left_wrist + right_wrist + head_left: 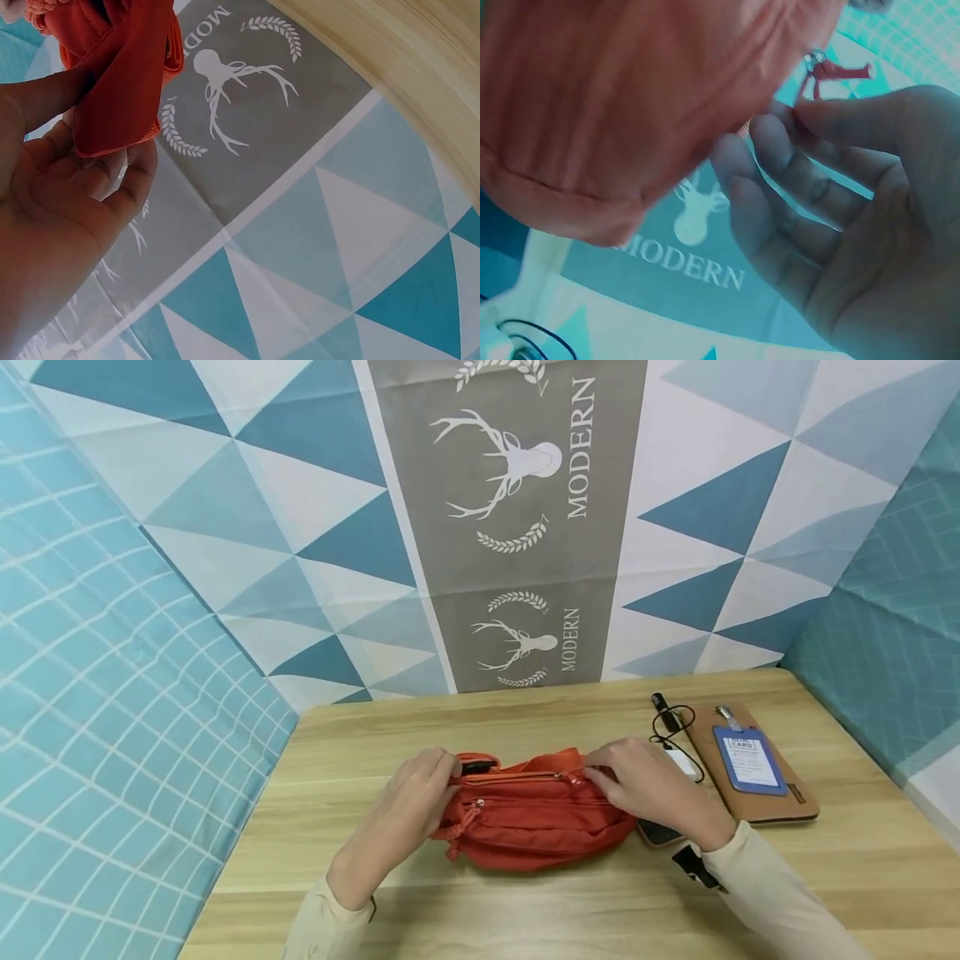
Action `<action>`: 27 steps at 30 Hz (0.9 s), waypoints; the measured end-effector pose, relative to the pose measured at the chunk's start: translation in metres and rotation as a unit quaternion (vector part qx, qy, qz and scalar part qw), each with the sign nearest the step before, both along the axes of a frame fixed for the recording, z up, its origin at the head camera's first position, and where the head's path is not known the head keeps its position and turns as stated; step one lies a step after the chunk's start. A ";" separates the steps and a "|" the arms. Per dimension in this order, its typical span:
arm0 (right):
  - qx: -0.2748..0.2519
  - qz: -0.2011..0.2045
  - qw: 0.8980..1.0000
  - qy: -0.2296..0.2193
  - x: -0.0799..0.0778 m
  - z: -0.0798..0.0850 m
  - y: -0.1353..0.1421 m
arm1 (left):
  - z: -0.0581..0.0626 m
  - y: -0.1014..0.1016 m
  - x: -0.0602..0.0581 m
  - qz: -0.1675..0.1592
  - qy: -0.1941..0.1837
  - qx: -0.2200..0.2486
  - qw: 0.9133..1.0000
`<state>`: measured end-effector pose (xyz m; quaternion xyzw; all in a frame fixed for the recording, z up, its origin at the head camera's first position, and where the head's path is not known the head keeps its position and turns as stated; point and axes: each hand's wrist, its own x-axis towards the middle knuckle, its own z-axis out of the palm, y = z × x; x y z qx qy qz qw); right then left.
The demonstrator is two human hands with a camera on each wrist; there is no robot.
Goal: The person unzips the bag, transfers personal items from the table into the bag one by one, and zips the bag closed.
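A red waist bag (543, 837) with zippers along its front lies crosswise before me in the head view. My left hand (411, 803) grips its left end by the strap and black buckle (477, 767); in the left wrist view the thumb and curled fingers pinch a flat red flap (120, 97). At the upper right edge, my right hand (656, 783) pinches the bag beside the top zipper's pull (573, 779). The right wrist view shows thumb and fingertips bent together at the bag's edge, next to a red cord pull (844, 72). A braided red cord (459, 833) hangs from the lower zipper.
On the right of the wooden table (862, 877) lies a brown notebook (738, 806) with a blue card holder (750, 760) on it. Beside it are a black stick-like item (664, 712), a looped black cable (693, 727) and a dark phone (660, 833), partly hidden by my right hand.
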<state>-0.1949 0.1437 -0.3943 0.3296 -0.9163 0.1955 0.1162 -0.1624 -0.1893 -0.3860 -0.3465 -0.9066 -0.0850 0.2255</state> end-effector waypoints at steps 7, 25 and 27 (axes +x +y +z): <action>0.035 -0.039 0.995 -0.086 -0.012 0.008 0.032 | 0.002 -0.009 -0.005 0.012 0.025 0.019 0.999; 0.049 -0.091 0.992 -0.067 -0.019 0.011 0.043 | -0.001 0.002 0.003 0.030 0.030 -0.037 0.998; 0.045 -0.084 0.995 -0.035 -0.012 0.010 0.035 | -0.001 0.004 0.005 0.032 0.035 -0.045 0.998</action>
